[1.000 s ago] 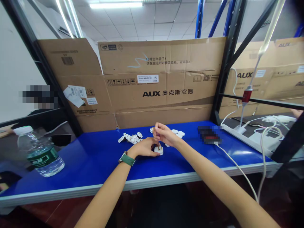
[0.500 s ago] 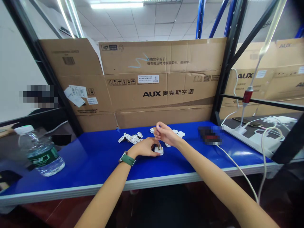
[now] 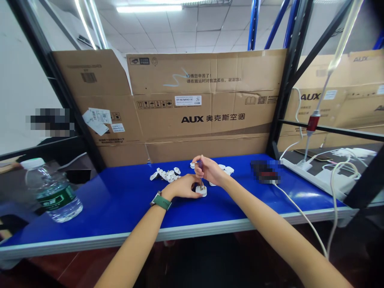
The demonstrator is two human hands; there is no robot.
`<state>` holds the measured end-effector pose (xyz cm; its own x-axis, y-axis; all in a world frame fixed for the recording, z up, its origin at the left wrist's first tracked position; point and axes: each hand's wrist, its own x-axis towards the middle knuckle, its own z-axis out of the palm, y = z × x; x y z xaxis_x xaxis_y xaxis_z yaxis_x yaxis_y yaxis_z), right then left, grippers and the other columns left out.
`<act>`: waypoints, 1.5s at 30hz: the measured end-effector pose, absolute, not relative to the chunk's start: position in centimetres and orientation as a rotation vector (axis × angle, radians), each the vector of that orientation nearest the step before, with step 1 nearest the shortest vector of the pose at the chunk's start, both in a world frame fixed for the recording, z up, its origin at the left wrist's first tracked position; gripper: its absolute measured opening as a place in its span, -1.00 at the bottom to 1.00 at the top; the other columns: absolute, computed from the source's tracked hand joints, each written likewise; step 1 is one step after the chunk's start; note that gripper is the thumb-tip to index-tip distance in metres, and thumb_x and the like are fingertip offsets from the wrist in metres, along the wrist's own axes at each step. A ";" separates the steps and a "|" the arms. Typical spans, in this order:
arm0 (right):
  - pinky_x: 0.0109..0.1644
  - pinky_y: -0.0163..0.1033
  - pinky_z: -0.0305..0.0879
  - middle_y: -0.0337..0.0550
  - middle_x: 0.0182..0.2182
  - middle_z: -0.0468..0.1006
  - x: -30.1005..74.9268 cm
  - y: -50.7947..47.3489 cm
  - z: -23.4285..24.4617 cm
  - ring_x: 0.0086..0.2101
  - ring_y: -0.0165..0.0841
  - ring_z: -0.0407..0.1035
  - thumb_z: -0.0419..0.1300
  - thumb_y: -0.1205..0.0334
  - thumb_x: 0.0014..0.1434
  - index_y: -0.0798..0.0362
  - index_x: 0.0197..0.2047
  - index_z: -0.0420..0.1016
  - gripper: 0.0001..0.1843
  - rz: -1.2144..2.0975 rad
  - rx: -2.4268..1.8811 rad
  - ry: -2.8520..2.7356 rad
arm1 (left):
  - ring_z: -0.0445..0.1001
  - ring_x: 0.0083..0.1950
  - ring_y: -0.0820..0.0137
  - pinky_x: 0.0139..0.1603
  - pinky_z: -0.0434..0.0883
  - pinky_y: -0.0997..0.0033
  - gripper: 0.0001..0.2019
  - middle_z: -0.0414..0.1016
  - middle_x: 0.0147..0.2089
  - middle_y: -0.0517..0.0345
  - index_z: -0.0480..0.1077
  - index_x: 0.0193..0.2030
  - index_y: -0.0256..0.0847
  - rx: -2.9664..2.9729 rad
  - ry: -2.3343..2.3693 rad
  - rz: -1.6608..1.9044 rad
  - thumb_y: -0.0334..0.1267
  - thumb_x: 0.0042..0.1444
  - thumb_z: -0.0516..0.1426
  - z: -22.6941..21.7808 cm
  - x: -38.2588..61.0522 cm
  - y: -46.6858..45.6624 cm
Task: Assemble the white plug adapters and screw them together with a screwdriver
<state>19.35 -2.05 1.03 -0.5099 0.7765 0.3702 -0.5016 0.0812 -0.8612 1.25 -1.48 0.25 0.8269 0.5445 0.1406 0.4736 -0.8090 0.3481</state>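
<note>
Well left of the left hand [image 3: 186, 186] we find a clear plastic bottle with a white cap and green label [image 3: 55, 196], leaning as the lens renders it. Just beyond that hand lies a loose cluster of small white plastic pieces [image 3: 168, 175] on the glossy blue surface [image 3: 114, 208]. The left hand is curled round a rounded white plastic piece with metal parts on its top [image 3: 202, 192], pinning it to the surface, thumb at the near edge.

Above this piece, between the two hands, we see the change: a slim upright tool with a purplish handle and thin shaft [image 3: 200, 164] now shows its handle, which the right hand [image 3: 210, 170] covered half a second earlier. The right hand grips it lightly, its fingers more spread than before. We take this as a shift of grip, with work on the piece under way.

Compared with the earlier frame, we note the left hand and white piece unmoved relative to each other, as are the flat white pieces [image 3: 226, 169] just beyond the right hand.
</note>
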 end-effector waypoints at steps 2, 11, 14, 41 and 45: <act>-0.45 -0.33 0.03 -0.32 -0.53 0.22 19.3 -2.2 1.1 -0.54 -0.45 0.05 0.13 -0.23 0.31 0.04 -0.16 0.42 -0.54 1.666 -0.294 -1.331 | 0.39 -0.37 0.38 -0.35 0.28 0.42 -0.69 0.48 -0.34 0.14 0.56 -0.13 -0.20 2.715 0.768 0.335 -0.09 0.03 0.29 0.2 1.2 -1.4; -0.44 -0.34 0.00 -0.33 -0.54 0.19 19.4 -2.2 1.2 -0.54 -0.45 0.01 0.31 -0.04 0.23 0.00 -0.31 0.25 -0.63 1.587 -0.242 -1.319 | 0.39 -0.37 0.39 -0.34 0.28 0.43 -0.68 0.53 -0.29 0.12 0.58 -0.09 -0.20 2.715 0.765 0.325 -0.11 0.03 0.29 0.4 1.3 -1.5; -0.43 -0.34 0.00 -0.33 -0.54 0.18 19.7 -2.2 1.5 -0.54 -0.46 0.01 0.29 -0.01 0.25 0.00 -0.30 0.27 -0.67 1.566 -0.184 -1.281 | 0.39 -0.37 0.39 -0.34 0.28 0.43 -0.65 0.52 -0.28 0.11 0.57 -0.08 -0.21 2.716 0.777 0.327 -0.09 0.03 0.30 0.3 1.3 -1.5; -0.41 -0.26 0.06 -0.30 -0.55 0.02 20.7 -2.0 2.6 -0.53 -0.37 -0.07 0.09 0.04 0.30 -0.01 -0.42 0.21 -0.69 1.329 -0.172 -1.064 | 0.42 -0.27 0.38 -0.22 0.33 0.40 -0.84 0.49 -0.19 0.12 0.48 -0.21 -0.17 2.766 0.912 0.712 -0.17 0.30 0.14 0.7 0.9 -0.8; -0.42 -0.27 0.06 -0.30 -0.55 0.01 20.8 -1.9 2.7 -0.53 -0.37 -0.07 0.10 0.04 0.30 -0.01 -0.42 0.22 -0.69 1.284 -0.192 -1.057 | 0.47 -0.18 0.34 -0.18 0.34 0.40 -0.87 0.52 -0.15 0.11 0.51 -0.21 -0.15 2.837 0.999 0.640 -0.21 0.27 0.15 0.6 0.6 -0.6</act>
